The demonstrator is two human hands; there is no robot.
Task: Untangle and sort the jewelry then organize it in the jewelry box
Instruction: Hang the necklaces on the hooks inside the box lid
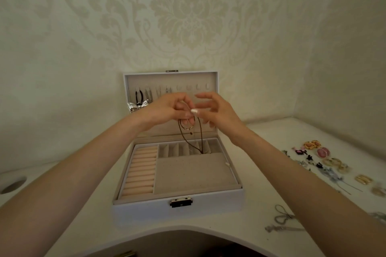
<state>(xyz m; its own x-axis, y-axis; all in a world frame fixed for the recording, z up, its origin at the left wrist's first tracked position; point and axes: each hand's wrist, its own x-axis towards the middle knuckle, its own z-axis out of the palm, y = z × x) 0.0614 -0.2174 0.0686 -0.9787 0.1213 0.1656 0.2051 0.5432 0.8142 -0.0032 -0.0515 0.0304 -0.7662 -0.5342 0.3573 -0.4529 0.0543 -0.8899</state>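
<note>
– Hanging where, the cord (200, 134)?
– From the left hand (167, 108), pinched in its curled fingers above the open box (177, 208); its low end reached the back slots (173, 150).
– And the right hand (217, 112)?
– Just beside the left, fingers fanned wide, thumb tip at the pinch. Whether it gripped the cord I couldn't tell.
– Around them?
– Necklaces (148, 95) and a silver bow (135, 106) hung in the lid (212, 79); earrings (323, 153) lay on the table (261, 131), right of the box.

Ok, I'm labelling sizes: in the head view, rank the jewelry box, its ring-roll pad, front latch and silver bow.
1. jewelry box
2. ring-roll pad
3. front latch and silver bow look alike; bow is farther, so unranked.
</note>
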